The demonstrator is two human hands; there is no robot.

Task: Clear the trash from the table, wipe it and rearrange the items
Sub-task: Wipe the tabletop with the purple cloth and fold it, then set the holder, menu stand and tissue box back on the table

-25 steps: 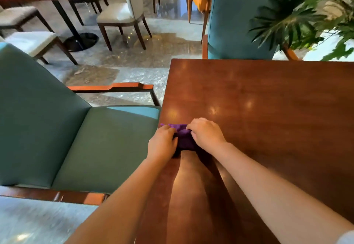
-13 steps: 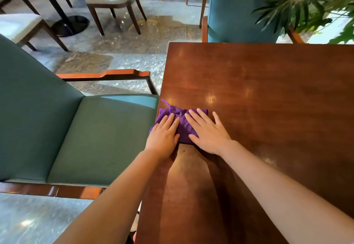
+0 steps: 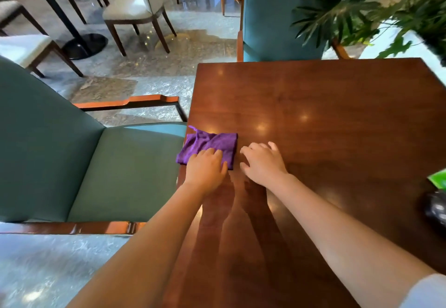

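Observation:
A folded purple cloth (image 3: 212,142) lies flat at the left edge of the glossy brown wooden table (image 3: 313,104), one corner hanging slightly over the edge. My left hand (image 3: 205,168) rests palm-down on the cloth's near part, fingers straight. To the right of the cloth, my right hand (image 3: 261,162) sits over the bare tabletop, fingers loosely bent, holding nothing.
A teal armchair (image 3: 101,175) stands close against the table's left side, and another teal chair (image 3: 268,13) at the far end. A leafy plant (image 3: 350,10) overhangs the far right corner. A green item (image 3: 438,179) and a dark object (image 3: 436,207) sit at the right edge.
The bunched cloth has been spread and pressed flat. My right hand has since slid off it to the right onto the bare table, while my left hand stays on it.

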